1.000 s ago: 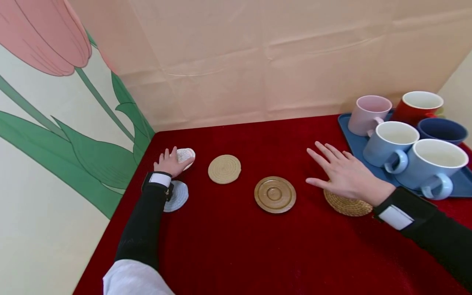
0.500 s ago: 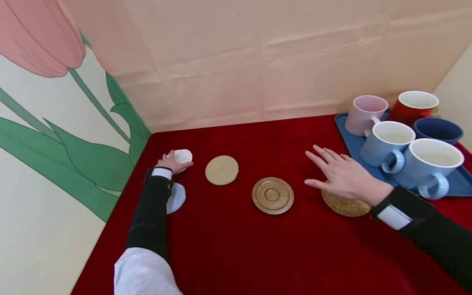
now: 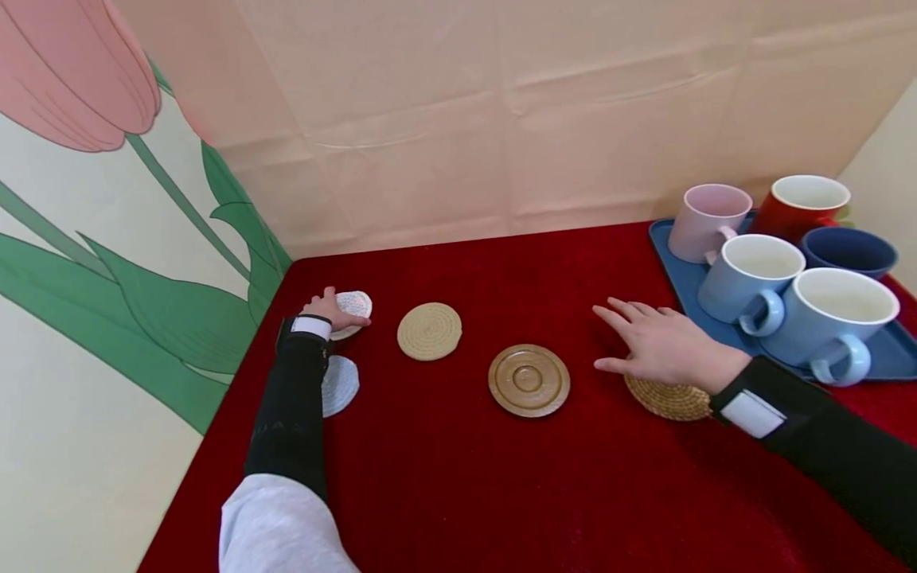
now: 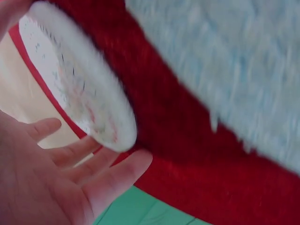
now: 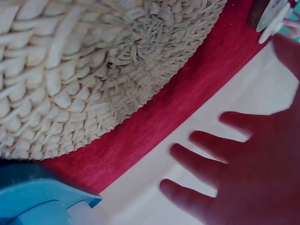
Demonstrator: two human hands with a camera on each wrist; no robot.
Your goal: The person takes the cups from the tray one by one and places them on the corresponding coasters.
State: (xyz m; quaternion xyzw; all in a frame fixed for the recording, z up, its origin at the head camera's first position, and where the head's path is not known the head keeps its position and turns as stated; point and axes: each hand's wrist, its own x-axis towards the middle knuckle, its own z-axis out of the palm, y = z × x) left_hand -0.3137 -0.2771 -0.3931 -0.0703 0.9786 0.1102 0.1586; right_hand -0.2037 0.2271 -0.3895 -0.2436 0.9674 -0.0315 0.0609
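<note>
In the head view my left hand (image 3: 331,310) is over the left side of a white speckled coaster (image 3: 354,305). The left wrist view has its fingertips right at the rim of the white coaster (image 4: 75,79), the fingers loosely extended. Just nearer to me a pale blue coaster (image 3: 340,386) lies partly under the left forearm. My right hand (image 3: 662,348) hovers, fingers spread, over a woven straw coaster (image 3: 669,399), holding nothing. The right wrist view shows this woven coaster (image 5: 108,70) large, beside the extended fingers.
A beige round coaster (image 3: 430,331) and a brown wooden coaster (image 3: 529,380) lie mid-table on the red cloth (image 3: 458,493). At the right, a blue tray (image 3: 677,263) bears several mugs: pink, red, dark blue and light blue, such as this light blue mug (image 3: 827,318). A wall rises behind.
My left hand has shifted slightly left over the white coaster, its fingers less spread than a second ago. My right hand has dipped slightly, its fingers bending a little. The coasters have stayed put.
</note>
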